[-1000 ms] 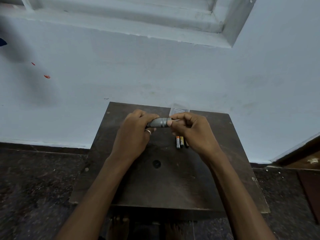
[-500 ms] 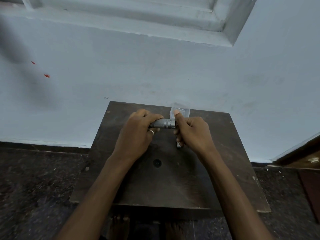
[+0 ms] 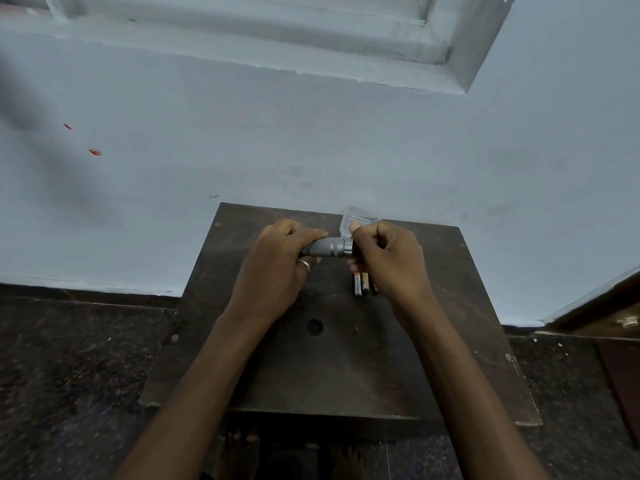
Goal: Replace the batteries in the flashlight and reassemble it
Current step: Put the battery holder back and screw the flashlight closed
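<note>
A small grey metal flashlight (image 3: 327, 248) lies level between both hands, just above the dark wooden table (image 3: 346, 358). My left hand (image 3: 277, 268), with a ring on one finger, is wrapped around its left part. My right hand (image 3: 389, 263) pinches the flashlight's right end with its fingertips; that end is hidden by the fingers. Three small batteries (image 3: 362, 284) lie side by side on the table under my right hand, partly covered by it.
A small clear plastic box (image 3: 353, 221) stands at the table's far edge behind my right hand. The table is against a pale blue wall (image 3: 311, 150). A round hole (image 3: 314, 326) marks the tabletop. Dark floor surrounds the table; bare toes show below its near edge.
My right hand's grip on the flashlight's right end has turned, and the hand has lifted off the batteries, which show again. The left hand has stayed on the body.
</note>
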{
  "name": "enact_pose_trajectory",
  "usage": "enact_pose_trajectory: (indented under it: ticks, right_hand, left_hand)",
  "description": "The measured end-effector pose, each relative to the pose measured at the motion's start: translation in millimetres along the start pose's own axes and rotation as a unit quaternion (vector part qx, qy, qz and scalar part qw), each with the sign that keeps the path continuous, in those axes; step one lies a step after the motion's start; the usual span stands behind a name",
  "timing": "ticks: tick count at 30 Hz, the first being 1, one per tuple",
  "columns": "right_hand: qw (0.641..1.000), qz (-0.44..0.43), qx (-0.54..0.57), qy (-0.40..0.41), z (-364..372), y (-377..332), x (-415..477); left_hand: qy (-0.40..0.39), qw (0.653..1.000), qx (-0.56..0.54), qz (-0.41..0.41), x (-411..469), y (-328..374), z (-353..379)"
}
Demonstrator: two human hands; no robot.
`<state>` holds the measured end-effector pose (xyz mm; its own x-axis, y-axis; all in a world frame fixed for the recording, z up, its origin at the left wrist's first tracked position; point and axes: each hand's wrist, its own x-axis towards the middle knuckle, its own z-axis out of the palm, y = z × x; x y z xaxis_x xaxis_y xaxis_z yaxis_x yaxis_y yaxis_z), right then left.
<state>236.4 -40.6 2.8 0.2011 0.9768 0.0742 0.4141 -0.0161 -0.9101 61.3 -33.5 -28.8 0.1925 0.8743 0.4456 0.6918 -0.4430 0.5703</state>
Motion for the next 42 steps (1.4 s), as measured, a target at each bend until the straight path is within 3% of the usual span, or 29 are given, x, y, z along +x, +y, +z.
enact_pose_trajectory:
  ticks: [8,14,22,27,35,42]
  right_hand:
    - [0.982,0.022,0.094,-0.16,-24,-3,1]
    - [0.984,0.02,0.069,-0.162,-19,1,2]
    - [0.991,0.037,-0.044,-0.121,-11,-1,2]
    - [0.993,0.011,-0.02,-0.112,-16,2,4]
    - [0.986,-0.03,0.017,-0.164,-19,11,11]
    - [0.981,-0.027,-0.109,-0.158,-12,4,3]
  left_hand:
    - [0.003,1.0,0.015,-0.005,1,-5,-3]
    - [0.007,1.0,0.029,-0.006,0,-3,-4]
    - [0.006,0.999,0.042,-0.01,0,2,-3]
    - [0.007,0.999,0.051,-0.016,0,0,-3]
    - [0.01,0.998,0.067,-0.019,-1,-1,-3]
    - [0.007,0.998,0.061,-0.017,-1,2,-3]
